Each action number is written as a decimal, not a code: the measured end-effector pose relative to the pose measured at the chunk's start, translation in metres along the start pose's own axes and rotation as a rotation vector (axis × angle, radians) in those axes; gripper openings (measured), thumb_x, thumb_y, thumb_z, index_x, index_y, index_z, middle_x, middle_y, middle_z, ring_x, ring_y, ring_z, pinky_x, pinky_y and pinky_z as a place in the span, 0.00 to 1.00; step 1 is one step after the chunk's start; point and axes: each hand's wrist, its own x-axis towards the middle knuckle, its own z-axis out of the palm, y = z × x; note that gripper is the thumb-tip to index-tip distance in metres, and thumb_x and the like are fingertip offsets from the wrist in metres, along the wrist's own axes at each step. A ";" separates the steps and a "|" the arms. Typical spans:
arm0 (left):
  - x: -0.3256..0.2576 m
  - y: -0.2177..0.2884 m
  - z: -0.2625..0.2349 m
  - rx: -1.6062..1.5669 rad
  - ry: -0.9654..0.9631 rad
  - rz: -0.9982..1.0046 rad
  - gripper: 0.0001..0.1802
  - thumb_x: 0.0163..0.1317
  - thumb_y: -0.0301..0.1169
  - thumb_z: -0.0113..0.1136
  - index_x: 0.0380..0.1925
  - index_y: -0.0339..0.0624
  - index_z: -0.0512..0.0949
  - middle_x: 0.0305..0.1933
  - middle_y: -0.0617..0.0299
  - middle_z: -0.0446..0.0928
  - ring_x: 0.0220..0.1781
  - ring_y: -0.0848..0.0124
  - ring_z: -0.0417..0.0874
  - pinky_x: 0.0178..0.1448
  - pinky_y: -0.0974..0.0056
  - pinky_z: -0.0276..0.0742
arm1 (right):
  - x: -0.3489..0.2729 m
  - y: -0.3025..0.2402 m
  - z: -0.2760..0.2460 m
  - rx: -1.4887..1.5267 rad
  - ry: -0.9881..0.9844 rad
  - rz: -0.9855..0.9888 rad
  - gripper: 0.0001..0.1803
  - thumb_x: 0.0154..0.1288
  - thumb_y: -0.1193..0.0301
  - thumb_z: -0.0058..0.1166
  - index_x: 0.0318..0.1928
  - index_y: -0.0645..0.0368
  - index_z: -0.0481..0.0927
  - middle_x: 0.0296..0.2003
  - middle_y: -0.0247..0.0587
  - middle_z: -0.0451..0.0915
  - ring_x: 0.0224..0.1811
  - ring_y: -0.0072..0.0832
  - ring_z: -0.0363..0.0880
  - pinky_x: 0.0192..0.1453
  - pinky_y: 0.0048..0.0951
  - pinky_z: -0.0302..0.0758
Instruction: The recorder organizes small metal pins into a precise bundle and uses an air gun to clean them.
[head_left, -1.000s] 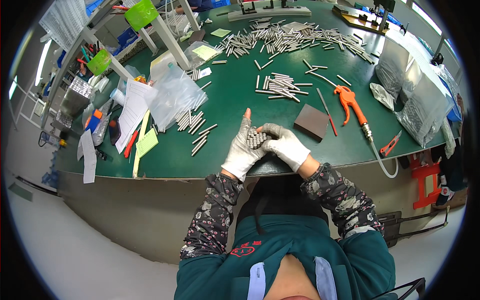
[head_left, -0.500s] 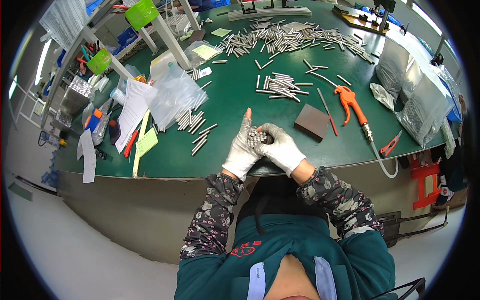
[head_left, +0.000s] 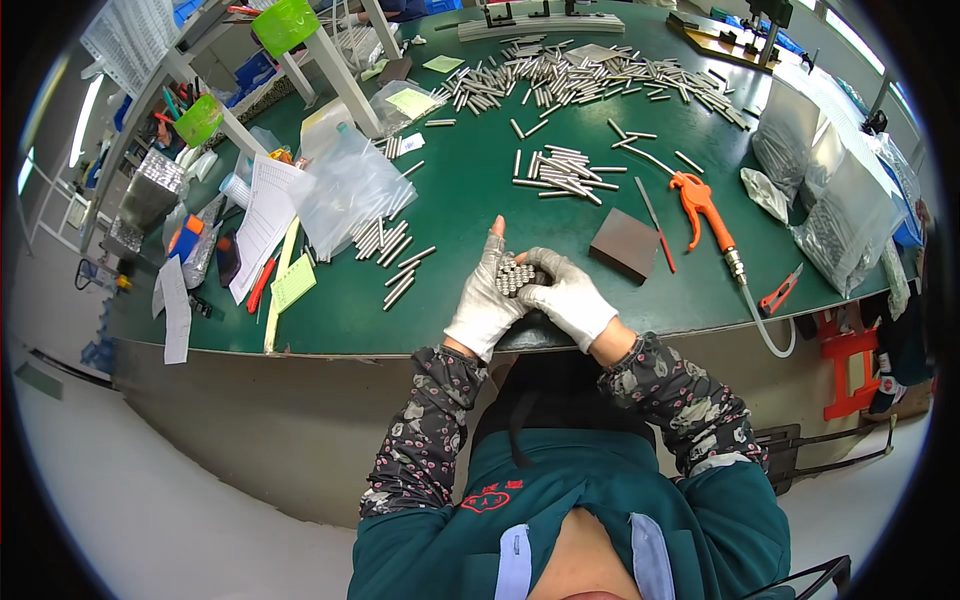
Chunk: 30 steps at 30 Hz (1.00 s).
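Both my hands wear white gloves and meet over the near edge of the green table [head_left: 460, 200]. My left hand [head_left: 482, 300] stands upright with fingers pointing up, cupping a bundle of short metal rods [head_left: 514, 275] seen end-on. My right hand [head_left: 566, 296] wraps the same bundle from the right side. A small group of loose metal rods [head_left: 392, 268] lies on the table left of my hands, and another cluster of rods [head_left: 562, 172] lies farther back.
A brown block [head_left: 625, 244], a thin red stick [head_left: 654, 222] and an orange air blow gun [head_left: 703, 206] with hose lie right of my hands. Clear plastic bags [head_left: 345, 190], papers [head_left: 262, 220] and a yellow-green note [head_left: 293, 283] sit left. Many rods [head_left: 590, 75] cover the far table. Silver bags [head_left: 835, 190] stand right.
My right hand has closed in tighter around the bundle of rods against my left palm; the hands stay in the same place at the table edge.
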 end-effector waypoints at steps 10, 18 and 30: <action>0.001 -0.010 -0.002 -0.165 -0.005 -0.011 0.60 0.40 0.20 0.69 0.65 0.61 0.37 0.37 0.66 0.70 0.36 0.77 0.74 0.41 0.73 0.74 | 0.000 0.002 -0.005 -0.052 -0.019 -0.016 0.24 0.42 0.71 0.56 0.45 0.59 0.73 0.41 0.50 0.73 0.44 0.36 0.74 0.51 0.27 0.69; 0.000 -0.006 -0.001 -0.078 -0.065 0.066 0.64 0.39 0.19 0.69 0.65 0.62 0.30 0.36 0.65 0.70 0.35 0.77 0.73 0.41 0.73 0.73 | -0.005 -0.001 -0.007 -0.113 -0.028 -0.062 0.22 0.45 0.78 0.52 0.46 0.64 0.70 0.37 0.37 0.74 0.38 0.20 0.71 0.45 0.19 0.69; -0.002 0.000 -0.003 0.116 -0.100 0.165 0.65 0.38 0.21 0.71 0.65 0.59 0.30 0.37 0.65 0.69 0.34 0.77 0.72 0.42 0.74 0.71 | -0.010 -0.010 -0.009 -0.134 -0.013 -0.069 0.20 0.45 0.71 0.52 0.44 0.59 0.74 0.36 0.49 0.75 0.39 0.37 0.75 0.47 0.29 0.70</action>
